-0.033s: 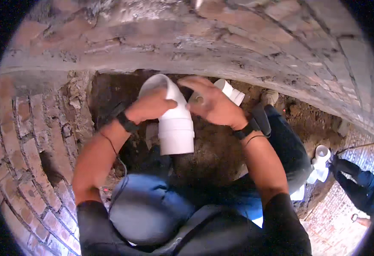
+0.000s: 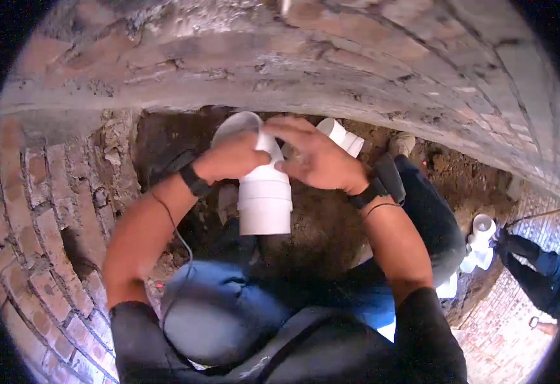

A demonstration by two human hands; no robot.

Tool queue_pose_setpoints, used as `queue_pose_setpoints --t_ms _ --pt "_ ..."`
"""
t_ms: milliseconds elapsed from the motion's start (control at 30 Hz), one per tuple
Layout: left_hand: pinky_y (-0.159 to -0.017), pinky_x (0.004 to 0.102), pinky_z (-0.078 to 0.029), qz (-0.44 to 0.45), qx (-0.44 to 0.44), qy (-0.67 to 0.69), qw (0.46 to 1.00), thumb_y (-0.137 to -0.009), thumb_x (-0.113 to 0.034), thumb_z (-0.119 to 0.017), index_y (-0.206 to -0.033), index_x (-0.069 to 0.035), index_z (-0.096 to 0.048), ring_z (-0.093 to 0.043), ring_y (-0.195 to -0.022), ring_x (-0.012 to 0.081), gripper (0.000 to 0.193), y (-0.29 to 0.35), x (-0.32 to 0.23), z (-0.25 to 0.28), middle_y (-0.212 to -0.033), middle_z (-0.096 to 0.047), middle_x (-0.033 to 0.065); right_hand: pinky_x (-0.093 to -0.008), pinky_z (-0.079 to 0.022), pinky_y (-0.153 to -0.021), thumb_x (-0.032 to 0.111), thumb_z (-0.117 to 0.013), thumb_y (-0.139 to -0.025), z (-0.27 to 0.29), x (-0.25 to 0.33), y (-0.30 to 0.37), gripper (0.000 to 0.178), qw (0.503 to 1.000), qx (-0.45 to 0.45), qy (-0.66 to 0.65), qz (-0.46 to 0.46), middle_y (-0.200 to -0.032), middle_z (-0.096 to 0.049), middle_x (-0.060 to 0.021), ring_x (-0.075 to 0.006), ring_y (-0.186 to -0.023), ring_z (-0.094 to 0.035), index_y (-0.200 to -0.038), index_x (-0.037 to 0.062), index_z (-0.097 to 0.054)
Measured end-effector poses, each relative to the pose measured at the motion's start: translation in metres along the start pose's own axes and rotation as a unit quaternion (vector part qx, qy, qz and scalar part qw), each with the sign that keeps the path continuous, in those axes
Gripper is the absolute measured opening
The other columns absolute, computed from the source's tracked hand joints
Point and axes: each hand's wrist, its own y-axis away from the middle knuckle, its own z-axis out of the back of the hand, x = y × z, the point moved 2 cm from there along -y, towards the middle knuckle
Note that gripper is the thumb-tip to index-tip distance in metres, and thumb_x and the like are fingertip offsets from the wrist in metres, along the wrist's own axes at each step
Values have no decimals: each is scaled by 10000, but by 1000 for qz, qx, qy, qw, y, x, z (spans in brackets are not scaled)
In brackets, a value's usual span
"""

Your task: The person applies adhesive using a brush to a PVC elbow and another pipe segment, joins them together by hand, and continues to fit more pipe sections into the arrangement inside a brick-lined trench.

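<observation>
A white plastic pipe elbow (image 2: 264,198) stands in front of me over the dirt, its collared straight end toward me and its round open mouth at the far end. My left hand (image 2: 232,157) is closed round its left side, with the thumb over the top. On the opposite side, my right hand (image 2: 321,153) has its fingers spread, and the thumb and forefinger tips touch the elbow near its mouth. Part of the elbow is covered by my left fingers. Just beyond my right hand lies another white pipe fitting (image 2: 342,136), against the foot of the wall.
A brick wall (image 2: 241,70) runs close along the far side, and another brick wall (image 2: 56,224) rises at the left. Dark soil (image 2: 318,237) lies between my legs. More white pipe fittings (image 2: 481,237) stand at the right, beside another person's legs (image 2: 529,256).
My right hand has moved slightly left, bringing its fingertips against the pipe elbow. The elbow has shifted very slightly; my left hand keeps its hold.
</observation>
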Motion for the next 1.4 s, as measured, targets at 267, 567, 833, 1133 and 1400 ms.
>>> queue_pose_setpoints --t_ms 267,567,833,1133,1400 --pt "-771 420 -525 -151 84 -66 983 -776 -245 -697 -967 85 -690 -683 -872 347 381 -28 -105 -40 -927 -694 255 -428 -460 -970 170 -781 -709 82 50 59 596 997 29 61 36 -1296 -553 -188 -388 -1146 -555 -1246 24 -568" --pt "-770 466 -531 -123 172 -181 960 -803 -202 -682 -990 14 -697 -683 -843 403 286 -22 -242 -80 -879 -686 260 -449 -527 -819 398 -848 -655 140 30 161 560 978 176 2 -110 -975 -701 -206 -397 -918 -664 -1043 17 -714" --pt "-761 458 -540 -28 -18 -268 963 -829 -205 -653 -868 -28 -682 -687 -792 377 184 -106 -144 -72 -886 -707 191 -371 -505 -761 344 -836 -746 245 -53 261 435 966 -42 50 -252 -863 -691 -149 -261 -821 -658 -897 -38 -695" --pt "-805 460 -543 -4 32 -227 973 -703 -184 -753 -942 -76 -738 -688 -889 377 262 -202 62 -185 -902 -716 198 -303 -398 -605 348 -823 -790 282 -79 286 393 929 -186 -24 -320 -674 -561 2 -99 -658 -489 -698 28 -614" --pt "-864 468 -515 18 -33 -93 995 -788 -202 -712 -1094 -38 -670 -662 -985 388 350 -212 12 -209 -1014 -696 216 -322 -432 -621 356 -819 -794 294 -84 306 406 917 -189 10 -351 -689 -589 -17 -123 -678 -535 -702 14 -621"
